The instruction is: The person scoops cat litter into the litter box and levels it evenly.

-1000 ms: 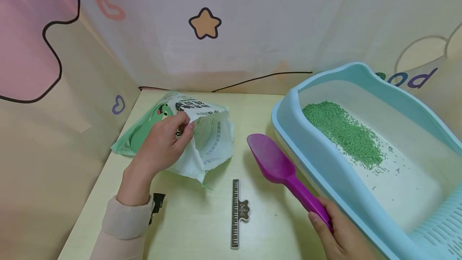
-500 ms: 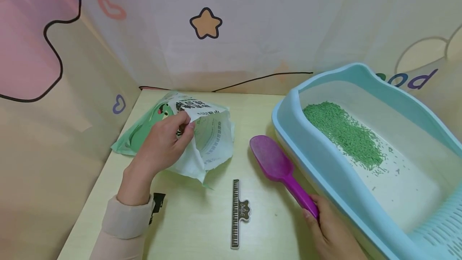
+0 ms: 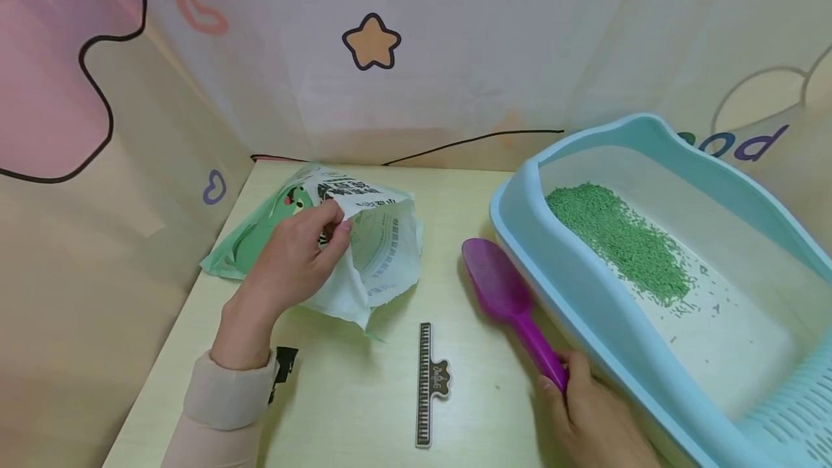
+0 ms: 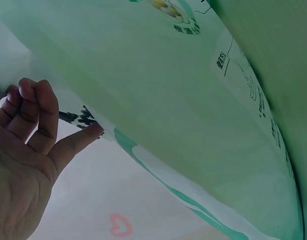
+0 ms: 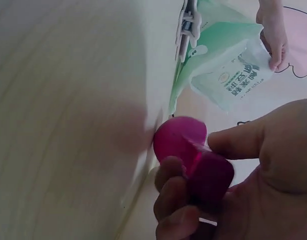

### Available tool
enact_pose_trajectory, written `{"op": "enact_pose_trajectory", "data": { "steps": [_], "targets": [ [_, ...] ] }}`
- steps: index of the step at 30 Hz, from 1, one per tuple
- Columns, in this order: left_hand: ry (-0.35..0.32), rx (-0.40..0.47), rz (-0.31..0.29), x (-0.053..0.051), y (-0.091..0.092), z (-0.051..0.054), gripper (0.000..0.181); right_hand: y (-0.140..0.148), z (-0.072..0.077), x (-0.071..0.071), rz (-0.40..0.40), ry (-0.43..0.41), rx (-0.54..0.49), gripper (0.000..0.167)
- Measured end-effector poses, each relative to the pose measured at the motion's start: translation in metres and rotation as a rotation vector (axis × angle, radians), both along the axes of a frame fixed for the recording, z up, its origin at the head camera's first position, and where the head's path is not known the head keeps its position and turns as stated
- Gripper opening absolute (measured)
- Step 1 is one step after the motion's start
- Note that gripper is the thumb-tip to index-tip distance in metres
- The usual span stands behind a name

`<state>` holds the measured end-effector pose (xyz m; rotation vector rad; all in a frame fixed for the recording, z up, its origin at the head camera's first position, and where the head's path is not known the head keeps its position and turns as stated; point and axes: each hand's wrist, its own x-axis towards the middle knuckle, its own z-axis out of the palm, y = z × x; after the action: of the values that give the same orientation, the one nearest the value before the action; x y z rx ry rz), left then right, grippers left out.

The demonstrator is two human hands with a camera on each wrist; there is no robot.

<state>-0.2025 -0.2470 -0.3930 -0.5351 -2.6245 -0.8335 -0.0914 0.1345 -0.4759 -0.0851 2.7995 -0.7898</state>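
Note:
My left hand (image 3: pixel 295 258) pinches the top edge of a green and white plastic bag (image 3: pixel 390 258), whose open mouth faces right. In the left wrist view the bag (image 4: pixel 158 100) fills much of the picture, with thumb and fingers at its edge. A purple scoop (image 3: pixel 497 284) lies low over the table, bowl pointing away, alongside the blue litter box. Around its handle end are the fingers of my right hand (image 3: pixel 594 410). Seen from the right wrist, the thumb and curled fingers hold the scoop (image 5: pixel 211 177) by its handle.
The blue litter box (image 3: pixel 585 273) takes up the right side, with green pellets (image 3: pixel 611 237) heaped at its far left. A piano-key patterned clip (image 3: pixel 425 385) lies mid-table. Some small black object (image 3: pixel 286 363) shows beside the left cuff. Printed cloth walls (image 3: pixel 455 42) stand behind.
My right hand has lowered the scoop toward the table, and its bowl has shifted a little right, closer to the litter box. My left hand and the bag have stayed put.

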Motion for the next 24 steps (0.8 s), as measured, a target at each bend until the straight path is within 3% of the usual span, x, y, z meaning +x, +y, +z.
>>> {"op": "enact_pose_trajectory", "data": {
  "steps": [5,12,24],
  "targets": [
    [-0.003,-0.001,0.0,0.0,0.0,0.0,0.017,0.002,-0.003,0.0,0.017,0.032,0.079,0.029],
    [-0.003,0.0,0.001,-0.002,-0.001,0.0,0.017,0.002,-0.007,-0.002,0.059,0.07,0.179,0.033],
    [-0.022,-0.006,-0.002,0.0,-0.001,0.0,0.016,0.004,-0.014,-0.002,0.042,0.039,0.203,0.038]
  ]
}}
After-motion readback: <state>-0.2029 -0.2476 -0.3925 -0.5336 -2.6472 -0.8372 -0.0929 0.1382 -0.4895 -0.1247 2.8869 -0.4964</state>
